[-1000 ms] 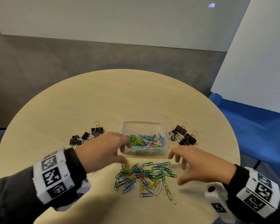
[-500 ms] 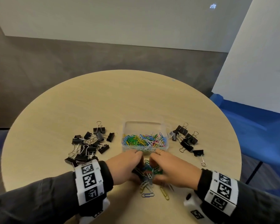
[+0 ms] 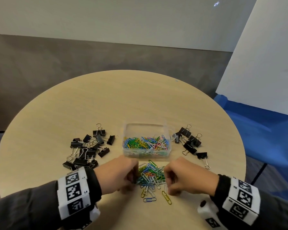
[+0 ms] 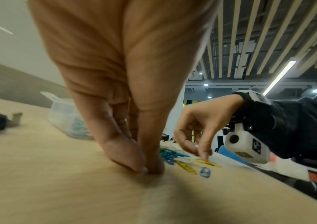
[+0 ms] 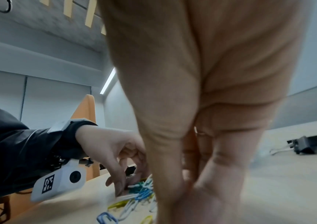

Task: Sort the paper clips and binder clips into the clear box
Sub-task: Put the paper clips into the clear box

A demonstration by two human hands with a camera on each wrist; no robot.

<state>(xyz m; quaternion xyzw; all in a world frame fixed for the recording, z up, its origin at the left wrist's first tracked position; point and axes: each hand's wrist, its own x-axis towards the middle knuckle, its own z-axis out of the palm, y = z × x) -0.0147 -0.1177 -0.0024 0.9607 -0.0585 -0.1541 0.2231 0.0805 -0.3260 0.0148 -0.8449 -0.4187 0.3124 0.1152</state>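
1. Raking in from both sides: the left hand (image 3: pixel 118 175) and right hand (image 3: pixel 183 175) sit knuckles-up on either edge of the loose heap of multicoloured wire paper clips (image 3: pixel 150 175), fingers curled down onto the table.
2. Left hand, from its wrist view: thumb and fingertips (image 4: pixel 132 159) are pressed together right at the tabletop at the edge of the heap. Can't tell if there's actually a clip pinched in there, it's too blurry.
3. Right hand: fingers bent down into the clips too. In the left wrist view one fingertip (image 4: pixel 204 153) touches a yellow clip. Whether it's gripping any, can't tell either.
4. A few strays lie on the near side of the heap, like a blue paper clip (image 3: pixel 149 199) and a yellow paper clip (image 3: pixel 167 197).
5. Just beyond the heap is the clear plastic rectangular box (image 3: pixel 146 153), already holding a layer of coloured clips.
6. Black binder clips with silver wire handles are all outside the box: a big pile to its left (image 3: pixel 88 147), a smaller bunch to its right (image 3: pixel 190 142).
7. Everything's on a round light-wood table (image 3: pixel 106 103).
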